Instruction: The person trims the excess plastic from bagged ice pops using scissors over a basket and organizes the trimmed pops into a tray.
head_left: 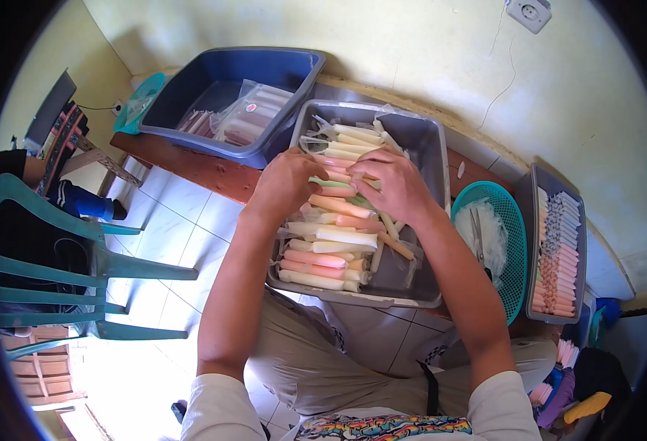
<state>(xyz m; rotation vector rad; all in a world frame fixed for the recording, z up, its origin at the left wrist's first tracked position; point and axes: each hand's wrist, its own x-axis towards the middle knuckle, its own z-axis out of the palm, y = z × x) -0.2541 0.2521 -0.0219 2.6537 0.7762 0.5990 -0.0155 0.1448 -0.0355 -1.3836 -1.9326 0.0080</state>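
A grey plastic tub (432, 147) in front of me holds a row of filled plastic ice pop tubes (345, 235) in white, pink, orange and green. Both hands are over its middle. My left hand (287, 180) is closed at the left end of a pale orange ice pop (332, 191). At that ice pop's right end, the fingers of my right hand (393, 184) are bent together; my hand partly hides the end. Just behind it, a green ice pop (329, 183) lies between my hands.
Left behind stands a dark blue tub (191, 77) with bagged brownish ice pops (254, 110). To the right are a green basket (518, 250) with clear plastic bags and scissors (476, 228), then another grey tub (537, 187) of packed ice pops. A green chair (44, 268) stands left, near a seated person's leg (81, 200).
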